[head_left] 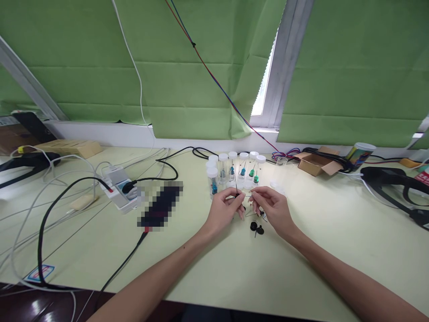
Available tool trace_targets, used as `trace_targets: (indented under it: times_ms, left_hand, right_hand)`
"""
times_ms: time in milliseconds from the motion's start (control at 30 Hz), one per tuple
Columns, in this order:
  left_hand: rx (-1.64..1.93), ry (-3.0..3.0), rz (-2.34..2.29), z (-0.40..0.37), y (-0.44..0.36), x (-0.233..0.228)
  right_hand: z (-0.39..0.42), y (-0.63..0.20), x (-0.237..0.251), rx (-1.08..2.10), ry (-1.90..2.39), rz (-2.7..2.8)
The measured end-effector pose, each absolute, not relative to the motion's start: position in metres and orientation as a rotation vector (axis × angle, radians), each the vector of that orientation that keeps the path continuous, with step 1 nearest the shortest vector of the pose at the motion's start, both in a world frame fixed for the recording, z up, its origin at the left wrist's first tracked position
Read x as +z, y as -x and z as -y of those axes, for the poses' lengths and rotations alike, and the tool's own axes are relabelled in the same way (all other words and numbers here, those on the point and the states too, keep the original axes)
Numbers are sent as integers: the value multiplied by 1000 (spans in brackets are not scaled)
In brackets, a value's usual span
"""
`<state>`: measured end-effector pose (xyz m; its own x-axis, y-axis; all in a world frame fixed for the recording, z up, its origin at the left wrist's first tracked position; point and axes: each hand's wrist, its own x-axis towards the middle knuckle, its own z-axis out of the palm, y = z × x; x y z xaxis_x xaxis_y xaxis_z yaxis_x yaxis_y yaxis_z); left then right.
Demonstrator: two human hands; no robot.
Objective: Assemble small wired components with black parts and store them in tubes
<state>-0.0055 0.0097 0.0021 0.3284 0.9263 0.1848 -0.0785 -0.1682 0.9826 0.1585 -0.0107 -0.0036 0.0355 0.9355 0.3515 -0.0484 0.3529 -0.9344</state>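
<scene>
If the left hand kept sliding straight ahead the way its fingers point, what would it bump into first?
Probably the right hand, whose fingertips nearly meet the left hand; depth is hard to judge.

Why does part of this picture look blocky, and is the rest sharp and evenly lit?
Head view: a pixelated patch hides something on the table; the wide lens bends the window frame and the edges. Daylight glares through the gap between the green blinds. The left hand and right hand are fairly sharp, but the thin wire they pinch is barely resolved.
</scene>
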Motion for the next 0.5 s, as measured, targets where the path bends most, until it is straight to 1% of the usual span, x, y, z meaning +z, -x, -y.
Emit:
trace_targets:
  times_ms: [500]
  left_hand:
    - [1136,-1497,-854,-7,3,3]
  right_hand:
    - [9,-160,-6,954,913,1269]
